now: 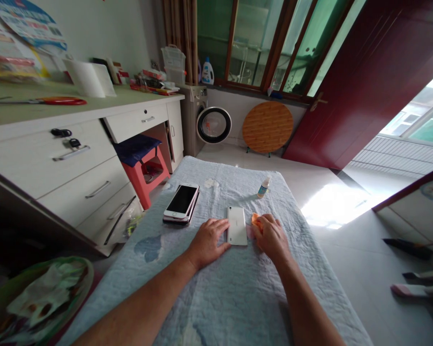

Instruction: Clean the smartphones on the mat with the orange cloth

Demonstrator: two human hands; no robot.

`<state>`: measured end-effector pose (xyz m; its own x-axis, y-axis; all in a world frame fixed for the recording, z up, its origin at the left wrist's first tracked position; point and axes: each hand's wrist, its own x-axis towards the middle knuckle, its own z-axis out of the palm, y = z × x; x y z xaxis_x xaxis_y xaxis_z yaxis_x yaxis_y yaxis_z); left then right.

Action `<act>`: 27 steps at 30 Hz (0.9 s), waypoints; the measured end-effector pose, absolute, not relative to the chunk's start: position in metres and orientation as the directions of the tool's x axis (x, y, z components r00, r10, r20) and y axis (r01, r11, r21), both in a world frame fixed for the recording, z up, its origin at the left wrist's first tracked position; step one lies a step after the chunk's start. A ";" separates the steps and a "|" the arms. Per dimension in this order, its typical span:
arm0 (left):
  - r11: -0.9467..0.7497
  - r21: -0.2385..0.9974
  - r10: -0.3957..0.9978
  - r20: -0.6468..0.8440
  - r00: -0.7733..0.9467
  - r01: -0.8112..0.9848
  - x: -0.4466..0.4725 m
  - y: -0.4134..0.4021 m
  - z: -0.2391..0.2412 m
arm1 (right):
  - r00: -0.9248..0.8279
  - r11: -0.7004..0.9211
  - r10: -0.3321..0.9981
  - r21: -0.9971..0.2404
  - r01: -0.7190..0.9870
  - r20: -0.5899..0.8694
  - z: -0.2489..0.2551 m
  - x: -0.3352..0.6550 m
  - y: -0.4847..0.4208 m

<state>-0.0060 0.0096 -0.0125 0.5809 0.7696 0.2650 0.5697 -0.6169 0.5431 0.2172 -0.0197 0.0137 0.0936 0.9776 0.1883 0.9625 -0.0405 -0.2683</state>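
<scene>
A white smartphone (237,227) lies back side up on the cloth-covered table (216,293). Against its left edge rest the fingers of my left hand (210,241), thumb at the lower corner and fingers above, steadying it. Just right of the phone, my right hand (271,237) is closed around an orange cloth (255,220), part of which sticks out past the fingers. Further back on the right stands a small spray bottle (263,187) with a clear cap. To the left, another white phone (182,199), dark screen up, sits on top of a stack of phones.
Drawers and a desk (130,103) line the left wall, with a red stool (147,173) beneath. Behind the table are a washing machine (195,103) with its door open and a round wooden tabletop (267,126). A waste basket (88,271) stands at lower left.
</scene>
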 end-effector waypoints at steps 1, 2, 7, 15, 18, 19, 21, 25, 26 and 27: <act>-0.619 0.542 0.769 0.270 0.579 0.569 -0.006 0.009 -0.012 | 0.102 -0.050 0.973 -0.241 0.969 0.209 0.015 0.217 -0.020; -0.619 0.540 0.770 0.275 0.576 0.570 -0.006 0.009 -0.012 | 0.115 -0.059 0.962 -0.224 0.973 0.246 0.017 0.217 -0.021; -0.590 0.515 0.801 0.282 0.528 0.622 -0.007 0.008 -0.012 | 0.073 0.050 0.922 -0.305 0.951 0.381 0.025 0.203 -0.025; -0.593 0.496 0.801 0.284 0.527 0.634 -0.005 0.005 -0.010 | 0.096 -0.050 0.987 -0.321 0.946 0.130 0.015 0.168 -0.031; -0.603 0.491 0.793 0.282 0.540 0.629 -0.003 0.003 -0.008 | 0.119 -0.068 0.985 -0.361 0.930 0.123 0.010 0.167 -0.030; -0.605 0.491 0.791 0.284 0.542 0.626 -0.003 0.003 -0.008 | 0.131 -0.073 0.983 -0.391 0.917 0.125 0.009 0.168 -0.029; -0.609 0.494 0.788 0.289 0.543 0.621 -0.002 0.002 -0.008 | 0.158 -0.084 0.981 -0.482 0.872 0.115 0.006 0.171 -0.027; -0.608 0.502 0.788 0.284 0.547 0.615 -0.002 0.002 -0.007 | 0.244 -0.145 0.969 -0.714 0.685 0.037 -0.001 0.178 -0.021; -0.608 0.504 0.787 0.281 0.550 0.613 -0.003 0.002 -0.006 | 0.267 -0.161 0.963 -0.763 0.625 0.015 -0.003 0.179 -0.019; -0.610 0.506 0.785 0.277 0.554 0.610 -0.003 0.002 -0.006 | 0.282 -0.171 0.960 -0.804 0.570 -0.005 -0.004 0.178 -0.018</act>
